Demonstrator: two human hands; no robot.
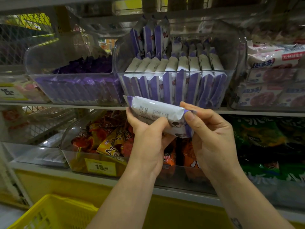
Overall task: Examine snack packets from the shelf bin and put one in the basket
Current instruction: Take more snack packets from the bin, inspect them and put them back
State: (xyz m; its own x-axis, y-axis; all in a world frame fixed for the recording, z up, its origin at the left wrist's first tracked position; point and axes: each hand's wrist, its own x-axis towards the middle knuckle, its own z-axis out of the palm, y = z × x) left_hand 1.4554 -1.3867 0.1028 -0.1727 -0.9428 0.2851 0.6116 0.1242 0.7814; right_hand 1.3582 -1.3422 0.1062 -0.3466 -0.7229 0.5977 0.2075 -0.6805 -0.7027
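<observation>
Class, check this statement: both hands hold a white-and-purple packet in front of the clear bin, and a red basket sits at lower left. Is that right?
No: the head view shows a yellow basket, not red. The left hand and right hand do hold the white-and-purple packet before the clear bin.

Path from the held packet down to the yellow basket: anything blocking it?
Nothing visible does. The left hand and right hand hold the white-and-purple snack packet before the shelf; the yellow plastic basket lies open below-left.
</observation>
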